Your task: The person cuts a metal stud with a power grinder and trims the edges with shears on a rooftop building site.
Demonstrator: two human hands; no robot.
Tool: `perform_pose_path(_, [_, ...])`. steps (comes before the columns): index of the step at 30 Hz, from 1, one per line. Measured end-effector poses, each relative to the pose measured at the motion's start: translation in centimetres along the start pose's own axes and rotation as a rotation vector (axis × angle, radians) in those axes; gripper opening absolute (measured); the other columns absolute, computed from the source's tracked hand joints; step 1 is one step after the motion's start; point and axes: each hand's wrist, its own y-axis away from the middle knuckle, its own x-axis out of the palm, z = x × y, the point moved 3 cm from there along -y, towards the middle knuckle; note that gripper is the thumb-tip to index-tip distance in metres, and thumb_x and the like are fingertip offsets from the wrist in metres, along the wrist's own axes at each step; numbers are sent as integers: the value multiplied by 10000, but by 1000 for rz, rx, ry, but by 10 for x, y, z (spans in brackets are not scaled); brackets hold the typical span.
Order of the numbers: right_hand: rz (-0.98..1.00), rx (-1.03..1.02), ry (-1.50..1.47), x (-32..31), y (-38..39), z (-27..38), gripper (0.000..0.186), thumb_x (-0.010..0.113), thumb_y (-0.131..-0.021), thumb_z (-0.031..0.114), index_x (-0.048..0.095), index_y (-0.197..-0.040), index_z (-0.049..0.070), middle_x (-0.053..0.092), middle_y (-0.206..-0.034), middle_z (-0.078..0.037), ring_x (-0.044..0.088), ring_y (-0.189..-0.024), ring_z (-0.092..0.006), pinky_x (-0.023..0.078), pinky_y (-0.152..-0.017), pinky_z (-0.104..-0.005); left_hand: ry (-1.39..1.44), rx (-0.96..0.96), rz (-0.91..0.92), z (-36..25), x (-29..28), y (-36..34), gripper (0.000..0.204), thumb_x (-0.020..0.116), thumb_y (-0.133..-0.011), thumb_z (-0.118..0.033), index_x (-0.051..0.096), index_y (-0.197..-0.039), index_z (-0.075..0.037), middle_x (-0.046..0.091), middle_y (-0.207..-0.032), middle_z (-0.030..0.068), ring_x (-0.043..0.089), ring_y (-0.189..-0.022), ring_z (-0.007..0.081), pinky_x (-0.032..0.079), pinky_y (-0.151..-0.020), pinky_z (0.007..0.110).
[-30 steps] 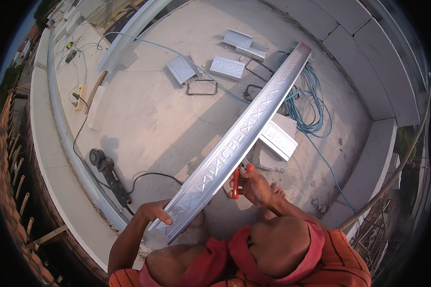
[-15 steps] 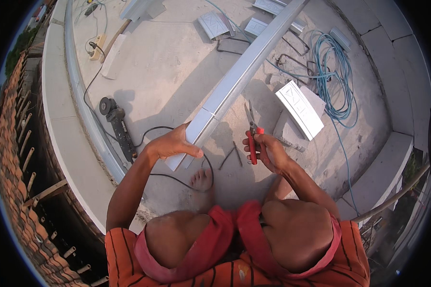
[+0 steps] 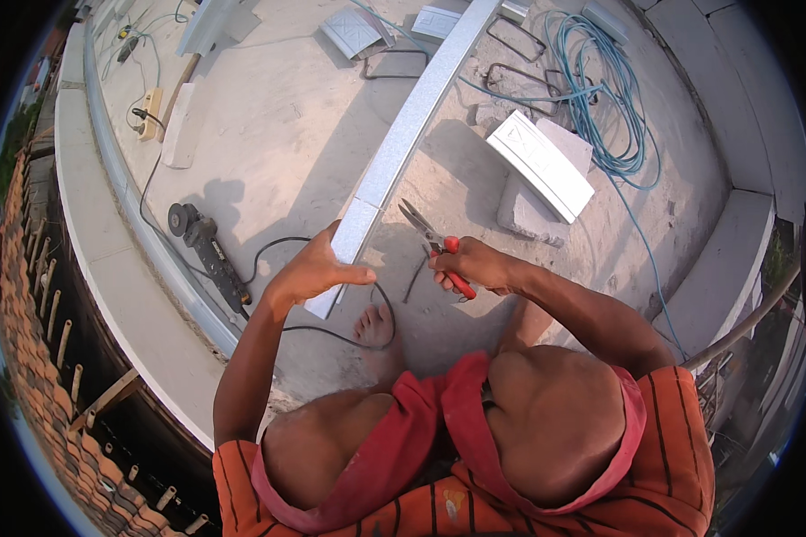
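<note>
Gripping the near end of a long silvery metal bar (image 3: 401,132) in the left hand (image 3: 312,271), with fingers clamped across it. Holding red-handled snips (image 3: 435,241) in the right hand (image 3: 480,266), with fingers wrapped around the handles and blades pointing toward the bar, near its right edge. Having a grinder (image 3: 208,255) on the floor (image 3: 260,143) at left, a short metal piece (image 3: 542,166) on a block (image 3: 527,212) at right.

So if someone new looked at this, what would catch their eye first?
The long silvery metal beam likely draws the eye first, slanting from the left hand's grip to the top edge. Next come the red-handled snips in the right hand's grip and the blue coil at upper right.
</note>
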Motion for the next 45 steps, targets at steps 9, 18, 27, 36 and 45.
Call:
perform_pose_path(9, [-293,-273,-610,8,-55,9,401,705,-822,368,531,-1014,62,595,-771,-63,534,-528,-119,278,-371,-279,-38,-87,126,2,28,-3,1054,876,-650,-327,311,-1455,50,488,-1367,193,492,-1245,285,386,-1066,387])
perform_pose_path(18, [-253,-549,-833,-6,-49,32,379,619,-840,-1,481,-1193,-16,637,-1011,-132,667,-821,-204,570,-635,-322,-31,10,75,8,52,-6,670,669,-725,-108,437,-1337,33,596,-1170,113,567,-1070,189,449,-966,337])
perform_pose_path(27, [-354,-638,-689,-1,-37,12,231,653,-837,83,605,-1049,5,614,-779,-26,549,-551,-95,424,-429,-262,17,137,25,29,79,7,704,699,-746,-184,404,-1349,27,580,-1204,130,562,-1101,211,451,-970,373])
perform_pose_path(36, [-494,-730,-125,-5,15,64,186,646,-830,52,595,-997,-12,625,-857,-31,574,-777,-110,483,-702,-292,94,246,356,25,69,-2,1086,825,-715,-486,244,-1491,3,421,-1441,166,386,-1349,261,300,-1126,410])
perform_pose_path(45, [-373,-822,70,34,4,76,251,642,-844,87,575,-1069,-2,620,-854,-43,564,-779,-107,484,-716,-302,653,527,66,-47,-13,-43,866,755,-757,-321,357,-1447,18,495,-1393,202,496,-1284,281,397,-1083,407])
